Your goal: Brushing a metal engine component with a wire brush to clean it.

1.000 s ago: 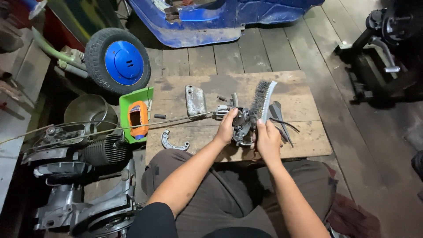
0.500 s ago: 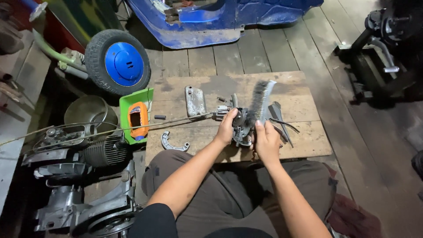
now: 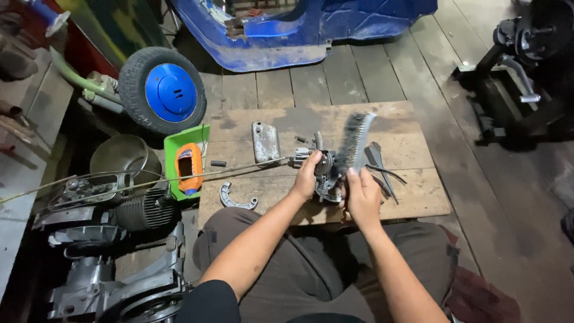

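Left hand (image 3: 306, 179) is closed around a small metal engine part (image 3: 326, 173), prob. a carburettor, held just above the tabletop (image 3: 418, 197). Right hand (image 3: 362, 194) is closed on the handle of a wire brush (image 3: 354, 140), bristles against the part's right side. Both hands grip fully; no fingers spread.

Risks, as we judge them:
- Brush may skid off the part onto the left fingers, since they sit right beside the bristles.
- The part is held in one hand w/o a clamp, so a hard stroke could twist it loose and drop it.
- A cable (image 3: 239, 167) runs left from the part; a tug could snag it.

Left of the hands: flat metal cover (image 3: 265, 142), curved bracket (image 3: 234, 198), green tray (image 3: 182, 158).
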